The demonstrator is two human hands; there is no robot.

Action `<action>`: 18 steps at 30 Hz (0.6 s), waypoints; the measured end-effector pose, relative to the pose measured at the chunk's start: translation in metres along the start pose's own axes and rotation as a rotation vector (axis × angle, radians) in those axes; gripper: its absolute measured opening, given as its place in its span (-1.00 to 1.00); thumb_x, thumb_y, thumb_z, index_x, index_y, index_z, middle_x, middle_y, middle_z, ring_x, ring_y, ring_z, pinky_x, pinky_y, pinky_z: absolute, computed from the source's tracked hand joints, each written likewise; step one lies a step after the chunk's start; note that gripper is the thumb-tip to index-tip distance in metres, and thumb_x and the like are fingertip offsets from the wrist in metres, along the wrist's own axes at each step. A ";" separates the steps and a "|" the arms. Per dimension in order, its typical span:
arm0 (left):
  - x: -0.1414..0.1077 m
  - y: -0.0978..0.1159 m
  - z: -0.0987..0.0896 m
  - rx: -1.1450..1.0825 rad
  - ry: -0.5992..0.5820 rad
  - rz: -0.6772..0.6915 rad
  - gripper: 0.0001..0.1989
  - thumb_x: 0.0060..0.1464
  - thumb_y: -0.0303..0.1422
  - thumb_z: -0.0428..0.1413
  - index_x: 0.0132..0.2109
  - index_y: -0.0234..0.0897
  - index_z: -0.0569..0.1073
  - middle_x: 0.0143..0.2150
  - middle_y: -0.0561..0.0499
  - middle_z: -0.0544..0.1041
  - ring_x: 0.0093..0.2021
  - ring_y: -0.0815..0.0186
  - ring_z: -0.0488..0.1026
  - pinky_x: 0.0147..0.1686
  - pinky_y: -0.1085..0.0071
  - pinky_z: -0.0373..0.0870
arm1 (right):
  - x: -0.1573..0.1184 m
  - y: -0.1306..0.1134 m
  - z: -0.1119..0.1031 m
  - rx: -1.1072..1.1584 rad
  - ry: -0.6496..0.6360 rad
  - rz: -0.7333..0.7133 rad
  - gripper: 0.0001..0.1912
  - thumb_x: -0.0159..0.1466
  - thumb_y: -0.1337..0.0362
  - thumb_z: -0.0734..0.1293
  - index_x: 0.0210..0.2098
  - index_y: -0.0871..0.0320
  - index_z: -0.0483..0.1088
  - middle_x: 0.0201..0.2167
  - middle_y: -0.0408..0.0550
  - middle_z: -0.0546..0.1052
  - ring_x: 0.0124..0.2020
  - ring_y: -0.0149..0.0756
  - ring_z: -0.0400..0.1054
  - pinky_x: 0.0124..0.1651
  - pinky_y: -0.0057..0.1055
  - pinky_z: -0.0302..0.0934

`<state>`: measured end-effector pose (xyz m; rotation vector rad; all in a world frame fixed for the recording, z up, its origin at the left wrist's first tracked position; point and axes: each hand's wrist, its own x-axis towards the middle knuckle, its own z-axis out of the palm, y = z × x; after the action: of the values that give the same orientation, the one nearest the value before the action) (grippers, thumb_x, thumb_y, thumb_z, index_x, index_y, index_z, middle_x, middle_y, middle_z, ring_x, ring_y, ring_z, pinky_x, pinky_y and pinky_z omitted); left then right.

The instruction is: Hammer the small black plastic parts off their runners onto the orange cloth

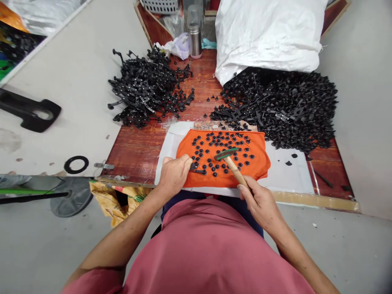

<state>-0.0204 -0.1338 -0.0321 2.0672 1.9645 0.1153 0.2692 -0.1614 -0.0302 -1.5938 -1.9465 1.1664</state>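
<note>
Hammer (231, 164) in R hand (263, 204), fingers (249, 196) wrapped round handle, head over orange cloth (259, 161); prob. head-heavy, stiff, best gripped low. L hand (174, 174): fingers nearly closed, seemingly pinching sm. black part (200, 171) by its end; prob. light, bendy. Loose studs (214, 174) crowd close; black heaps (294, 106) on table (134, 151) behind.

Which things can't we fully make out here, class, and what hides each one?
Head view:
- Black strip: partly covered by left hand.
- Orange cloth: partly behind hammer.
- White sack: contents hidden by its fabric.
- Grey basket: cut off by top edge.
</note>
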 end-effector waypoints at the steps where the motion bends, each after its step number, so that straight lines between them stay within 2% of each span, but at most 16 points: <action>1: 0.000 0.000 0.000 0.015 0.003 0.002 -0.60 0.45 -0.30 -0.23 -0.29 -0.21 0.40 -0.40 0.00 0.56 -0.36 0.22 0.47 -0.15 0.27 0.11 | 0.000 -0.001 0.000 -0.012 0.004 -0.014 -0.68 0.50 0.11 0.15 0.04 0.10 0.43 -0.48 -0.21 0.46 -0.50 -0.32 0.37 -0.37 -0.42 0.23; 5: 0.000 0.000 0.002 0.079 0.014 0.004 -0.60 0.46 -0.27 -0.22 -0.27 -0.22 0.41 -0.39 -0.02 0.59 -0.35 0.20 0.48 -0.16 0.25 0.08 | 0.002 -0.002 0.002 -0.082 -0.006 -0.069 -0.61 0.51 0.11 0.15 0.18 0.07 0.43 -0.38 -0.14 0.59 -0.41 -0.26 0.49 -0.28 -0.40 0.32; 8: 0.003 -0.002 0.003 0.065 -0.003 0.000 -0.61 0.44 -0.28 -0.20 -0.31 -0.21 0.40 -0.41 -0.02 0.57 -0.35 0.20 0.48 -0.17 0.26 0.08 | 0.005 -0.003 0.004 -0.188 -0.050 -0.097 -0.56 0.51 0.12 0.14 0.30 0.01 0.38 -0.18 -0.04 0.67 -0.19 -0.15 0.59 -0.07 -0.29 0.41; 10: 0.005 -0.006 0.003 -0.003 -0.017 0.003 -0.61 0.43 -0.29 -0.20 -0.35 -0.20 0.35 -0.42 -0.01 0.55 -0.37 0.22 0.46 -0.18 0.28 0.10 | 0.007 -0.006 0.005 -0.244 -0.079 -0.098 -0.53 0.52 0.12 0.12 0.35 -0.01 0.33 -0.11 0.00 0.68 -0.08 -0.09 0.60 0.04 -0.21 0.41; 14: 0.007 -0.014 0.005 -0.132 0.001 0.004 -0.64 0.40 -0.31 -0.22 -0.39 -0.18 0.26 -0.45 0.02 0.48 -0.42 0.25 0.41 -0.25 0.32 0.10 | 0.009 -0.009 0.006 -0.257 -0.081 -0.111 -0.51 0.52 0.15 0.12 0.39 -0.03 0.29 -0.05 0.01 0.68 -0.02 -0.08 0.59 0.11 -0.17 0.42; 18: 0.005 -0.014 0.007 -0.136 0.028 0.037 -0.62 0.42 -0.30 -0.24 -0.38 -0.18 0.26 -0.46 0.04 0.46 -0.43 0.25 0.39 -0.21 0.31 0.11 | 0.008 -0.006 0.006 -0.228 -0.067 -0.116 -0.52 0.52 0.15 0.13 0.38 -0.04 0.30 0.01 -0.01 0.66 -0.01 -0.09 0.59 0.12 -0.16 0.42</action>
<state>-0.0318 -0.1291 -0.0428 2.0259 1.8788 0.2792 0.2581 -0.1564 -0.0307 -1.5420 -2.2515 0.9935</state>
